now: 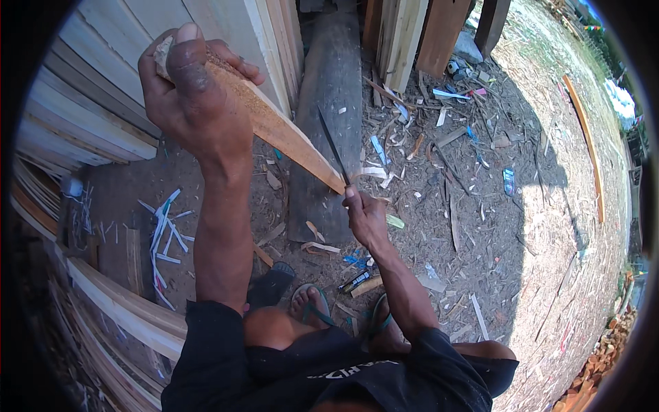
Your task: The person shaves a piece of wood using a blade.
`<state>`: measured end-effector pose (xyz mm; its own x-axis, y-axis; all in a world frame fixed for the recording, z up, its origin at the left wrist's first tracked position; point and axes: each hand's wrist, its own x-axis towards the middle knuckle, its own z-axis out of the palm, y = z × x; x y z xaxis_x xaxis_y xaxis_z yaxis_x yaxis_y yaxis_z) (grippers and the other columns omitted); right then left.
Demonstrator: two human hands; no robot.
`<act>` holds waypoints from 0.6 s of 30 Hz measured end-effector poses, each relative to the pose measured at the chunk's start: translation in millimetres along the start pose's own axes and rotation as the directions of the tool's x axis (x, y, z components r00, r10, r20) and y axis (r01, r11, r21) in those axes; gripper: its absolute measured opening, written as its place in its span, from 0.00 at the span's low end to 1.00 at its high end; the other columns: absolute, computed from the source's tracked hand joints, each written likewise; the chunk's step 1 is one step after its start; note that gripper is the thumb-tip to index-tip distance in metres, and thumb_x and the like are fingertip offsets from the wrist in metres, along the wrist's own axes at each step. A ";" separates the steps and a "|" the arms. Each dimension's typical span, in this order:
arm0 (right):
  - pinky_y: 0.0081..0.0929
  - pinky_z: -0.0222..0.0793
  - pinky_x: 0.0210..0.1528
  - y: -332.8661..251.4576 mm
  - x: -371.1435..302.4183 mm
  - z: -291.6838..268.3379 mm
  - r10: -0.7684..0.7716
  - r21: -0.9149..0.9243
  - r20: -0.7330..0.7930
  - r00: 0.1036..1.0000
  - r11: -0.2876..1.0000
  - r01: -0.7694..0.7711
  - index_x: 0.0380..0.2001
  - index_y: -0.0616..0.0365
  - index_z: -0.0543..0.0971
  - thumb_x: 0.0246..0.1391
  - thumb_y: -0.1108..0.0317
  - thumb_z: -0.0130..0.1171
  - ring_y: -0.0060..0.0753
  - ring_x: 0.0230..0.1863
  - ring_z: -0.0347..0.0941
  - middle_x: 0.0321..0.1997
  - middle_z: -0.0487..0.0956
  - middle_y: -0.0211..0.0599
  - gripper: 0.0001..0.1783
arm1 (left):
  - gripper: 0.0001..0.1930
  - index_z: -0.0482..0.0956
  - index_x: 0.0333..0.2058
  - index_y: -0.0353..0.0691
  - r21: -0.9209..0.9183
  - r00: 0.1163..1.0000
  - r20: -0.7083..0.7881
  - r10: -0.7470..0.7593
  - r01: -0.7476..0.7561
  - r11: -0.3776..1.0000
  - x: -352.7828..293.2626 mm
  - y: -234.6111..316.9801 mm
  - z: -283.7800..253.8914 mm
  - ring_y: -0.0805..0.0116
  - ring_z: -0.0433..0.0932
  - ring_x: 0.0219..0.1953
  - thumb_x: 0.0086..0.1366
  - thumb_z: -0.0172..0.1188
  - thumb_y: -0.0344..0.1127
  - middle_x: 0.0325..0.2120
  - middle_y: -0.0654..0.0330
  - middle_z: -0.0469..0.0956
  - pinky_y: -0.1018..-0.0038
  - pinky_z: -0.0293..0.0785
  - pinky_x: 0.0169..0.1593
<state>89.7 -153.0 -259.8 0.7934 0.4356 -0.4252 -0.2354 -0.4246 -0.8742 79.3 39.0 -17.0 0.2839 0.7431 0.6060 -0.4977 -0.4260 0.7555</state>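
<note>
One wooden strip [274,130], and there it was, slanting from the left fingers down to just beside the right ones! The left hand [199,103] had its fingers clamped round the upper end, thumb on top; the right hand [367,216] had its fingers closed on the near end of one dark blade [332,145], which pointed up and left from them. Whether edge met wood, I couldn't tell. Doing this well, I judged, called for a firm upper grip, light strokes along the grain and the left fingers well clear. The count, then: one timber slab [329,55] beneath and between the fingers, two sandalled feet [307,300] bodyward of them, one blue packet [509,181] right of the right fingers, one long board [587,147] farther right, pale scraps [374,172] beyond counting.
</note>
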 end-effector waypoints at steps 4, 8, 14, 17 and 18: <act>0.22 0.60 0.22 -84.4 -41.4 -25.5 -0.607 0.322 -0.181 0.774 0.707 0.630 0.29 0.69 0.75 0.59 0.40 0.47 0.21 0.18 0.65 0.15 0.69 0.31 0.34 | 0.17 0.66 0.39 0.34 -0.015 0.998 -0.061 -0.029 0.028 0.999 -0.5 -1.7 -2.6 0.64 0.71 0.18 0.63 0.52 0.45 0.20 0.55 0.69 0.66 0.75 0.24; 0.27 0.62 0.24 25.6 1.7 6.3 -0.408 -0.136 -0.134 0.903 0.910 0.391 0.27 0.63 0.74 0.57 0.35 0.47 0.25 0.15 0.60 0.16 0.66 0.31 0.35 | 0.17 0.66 0.38 0.33 -0.055 0.999 -0.048 -0.005 0.002 0.998 1.5 4.9 10.1 0.66 0.70 0.15 0.62 0.54 0.43 0.16 0.56 0.69 0.69 0.74 0.22; 0.26 0.58 0.19 -70.0 -31.4 -14.1 -0.291 0.280 -0.051 0.955 0.914 0.293 0.26 0.64 0.74 0.58 0.36 0.46 0.23 0.13 0.60 0.13 0.66 0.30 0.35 | 0.17 0.66 0.39 0.34 0.014 0.998 -0.056 0.004 -0.004 1.000 -2.9 2.7 -3.1 0.64 0.72 0.18 0.63 0.52 0.44 0.19 0.55 0.69 0.68 0.75 0.24; 0.26 0.61 0.22 -70.3 -43.8 -22.5 -0.792 0.404 -0.328 0.514 0.375 0.835 0.28 0.66 0.74 0.57 0.35 0.48 0.24 0.15 0.61 0.13 0.65 0.28 0.36 | 0.17 0.66 0.39 0.34 -0.010 0.999 -0.038 -0.006 0.006 1.000 0.9 -5.5 2.7 0.64 0.72 0.18 0.63 0.52 0.44 0.19 0.55 0.69 0.68 0.75 0.24; 0.28 0.62 0.23 -34.6 -23.4 -4.4 -0.822 0.285 -0.443 0.358 0.250 0.925 0.27 0.64 0.74 0.57 0.36 0.48 0.26 0.15 0.62 0.13 0.64 0.28 0.35 | 0.17 0.66 0.39 0.33 -0.033 1.000 -0.020 0.006 -0.006 0.999 3.0 -2.4 6.7 0.64 0.72 0.18 0.63 0.52 0.44 0.19 0.55 0.69 0.68 0.75 0.24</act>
<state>81.8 -152.0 -218.6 0.7261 0.1538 0.6702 0.5156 0.5232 -0.6786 86.9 38.8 -15.4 0.2645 0.7508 0.6052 -0.5266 -0.4133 0.7429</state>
